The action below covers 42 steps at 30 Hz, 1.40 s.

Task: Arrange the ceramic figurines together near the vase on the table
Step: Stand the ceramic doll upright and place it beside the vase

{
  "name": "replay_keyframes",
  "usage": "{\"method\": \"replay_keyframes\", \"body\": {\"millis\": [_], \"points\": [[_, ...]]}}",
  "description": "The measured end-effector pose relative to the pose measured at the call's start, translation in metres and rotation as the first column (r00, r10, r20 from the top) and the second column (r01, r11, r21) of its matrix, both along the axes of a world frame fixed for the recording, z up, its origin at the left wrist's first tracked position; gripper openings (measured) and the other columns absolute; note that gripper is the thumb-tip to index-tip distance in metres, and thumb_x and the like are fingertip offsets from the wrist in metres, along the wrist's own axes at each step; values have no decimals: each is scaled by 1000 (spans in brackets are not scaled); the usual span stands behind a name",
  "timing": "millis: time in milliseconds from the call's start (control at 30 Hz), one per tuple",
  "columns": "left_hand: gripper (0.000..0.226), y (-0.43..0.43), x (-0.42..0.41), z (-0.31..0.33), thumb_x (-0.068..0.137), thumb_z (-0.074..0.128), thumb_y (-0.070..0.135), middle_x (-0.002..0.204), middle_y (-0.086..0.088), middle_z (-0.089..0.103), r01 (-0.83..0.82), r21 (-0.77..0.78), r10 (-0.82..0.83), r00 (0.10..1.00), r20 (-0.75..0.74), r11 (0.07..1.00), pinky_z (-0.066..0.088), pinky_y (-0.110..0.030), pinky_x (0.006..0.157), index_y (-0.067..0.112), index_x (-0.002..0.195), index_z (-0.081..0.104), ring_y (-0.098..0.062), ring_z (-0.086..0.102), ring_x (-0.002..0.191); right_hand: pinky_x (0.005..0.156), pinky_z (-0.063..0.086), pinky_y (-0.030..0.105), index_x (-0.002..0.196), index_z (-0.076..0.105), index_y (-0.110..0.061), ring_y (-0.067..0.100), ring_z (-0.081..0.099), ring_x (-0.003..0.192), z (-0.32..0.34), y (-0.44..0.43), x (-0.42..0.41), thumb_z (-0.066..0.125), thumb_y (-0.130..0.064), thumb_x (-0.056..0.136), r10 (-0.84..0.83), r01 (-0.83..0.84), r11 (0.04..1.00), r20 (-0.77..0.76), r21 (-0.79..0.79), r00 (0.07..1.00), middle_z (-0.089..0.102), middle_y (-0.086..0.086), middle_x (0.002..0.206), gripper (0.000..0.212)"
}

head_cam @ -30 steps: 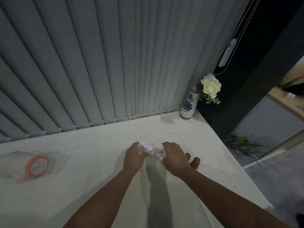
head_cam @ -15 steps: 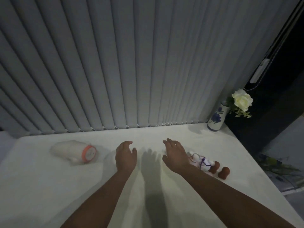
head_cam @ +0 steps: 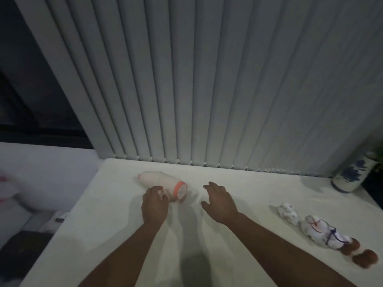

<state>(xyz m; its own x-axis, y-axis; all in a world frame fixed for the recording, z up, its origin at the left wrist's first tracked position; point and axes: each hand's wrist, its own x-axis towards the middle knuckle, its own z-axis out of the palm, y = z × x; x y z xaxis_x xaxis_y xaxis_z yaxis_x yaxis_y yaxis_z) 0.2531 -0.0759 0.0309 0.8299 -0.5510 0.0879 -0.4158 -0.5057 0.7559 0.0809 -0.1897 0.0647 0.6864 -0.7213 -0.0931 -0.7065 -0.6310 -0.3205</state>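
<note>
Figurines [head_cam: 317, 229] line white table [head_cam: 248, 183] below grey blinds [head_cam: 207, 79].

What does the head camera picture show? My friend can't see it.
A person's left hand touches a white figurine with an orange end lying on the white table, with the right hand open beside it. Small white and brown figurines sit near a blue-flowered vase.
</note>
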Motion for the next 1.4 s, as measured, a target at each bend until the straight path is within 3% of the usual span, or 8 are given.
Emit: {"method": "replay_keyframes", "body": {"millis": [300, 533, 767, 833, 967, 1067, 1167, 1400], "points": [[33, 22, 72, -20, 87, 61, 12, 118, -20, 61, 56, 54, -43, 975, -220, 997, 45, -37, 95, 3, 118, 55, -33, 62, 102, 105, 34, 36, 138, 38, -17, 31, 40, 127, -11, 23, 97, 57, -38, 82, 102, -103, 994, -47, -34, 994, 32, 6, 153, 62], [36, 9, 104, -25, 88, 60, 15, 119, -18, 61, 58, 54, -35, 937, -348, 997, 43, -35, 96, 6, 122, 53, -31, 59, 108, 113, 23, 39, 143, 30, -18, 30, 31, 135, -19, 23, 141, 59, -44, 82, 106, -112, 990, -68, -85, 992, 27, 6, 155, 72], [45, -10, 124, -28, 89, 62, 21, 128, -14, 56, 53, -26, -59, 892, -449, 998, 42, -36, 99, 5, 129, 49, -31, 57, 116, 116, 19, 51, 144, 29, -18, 32, 32, 134, -39, 24, 174, 62, -44, 80, 66, -76, 992, -108, -96, 992, 30, 8, 153, 76], [51, -13, 129, -29, 87, 64, 25, 131, -7, 56, 94, -67, -114, 867, -486, 993, 42, -34, 97, 12, 132, 46, -27, 58, 116, 112, 25, 58, 139, 37, -18, 33, 44, 127, -45, 25, 179, 69, -46, 72, 44, -64, 985, -129, -159, 991, 42, 8, 146, 79], [82, -16, 142, -41, 64, 70, 42, 127, -5, 63, 52, -159, -143, 754, -641, 986, 46, -42, 102, 17, 137, 42, -23, 62, 112, 91, 48, 59, 120, 54, -18, 32, 63, 99, -60, 27, 184, 84, -44, 50, 2, -41, 964, -145, -264, 989, 66, 9, 119, 81], [59, -25, 144, -37, 82, 67, 16, 120, -12, 65, -37, -240, -164, 630, -759, 970, 50, -33, 87, 13, 135, 40, -22, 63, 102, 92, 48, 55, 124, 56, -17, 31, 62, 103, -64, 25, 179, 81, -35, 56, -9, -27, 946, -110, -322, 994, 64, 8, 123, 75], [40, -32, 145, -32, 88, 61, 10, 98, -1, 66, -40, -294, -223, 556, -801, 955, 48, -27, 76, 21, 124, 48, -17, 61, 88, 92, 48, 52, 131, 50, -18, 30, 59, 108, -65, 22, 168, 75, -38, 62, -1, -20, 939, -62, -345, 998, 60, 7, 129, 77], [67, -35, 140, -25, 72, 72, 19, 116, -5, 64, 73, -366, -361, 425, -830, 928, 49, -44, 98, 26, 131, 41, -22, 62, 105, 99, 45, 48, 141, 35, -20, 28, 51, 119, -69, 11, 138, 52, -52, 76, -14, 30, 968, 64, -251, 998, 50, 5, 140, 75]]}}
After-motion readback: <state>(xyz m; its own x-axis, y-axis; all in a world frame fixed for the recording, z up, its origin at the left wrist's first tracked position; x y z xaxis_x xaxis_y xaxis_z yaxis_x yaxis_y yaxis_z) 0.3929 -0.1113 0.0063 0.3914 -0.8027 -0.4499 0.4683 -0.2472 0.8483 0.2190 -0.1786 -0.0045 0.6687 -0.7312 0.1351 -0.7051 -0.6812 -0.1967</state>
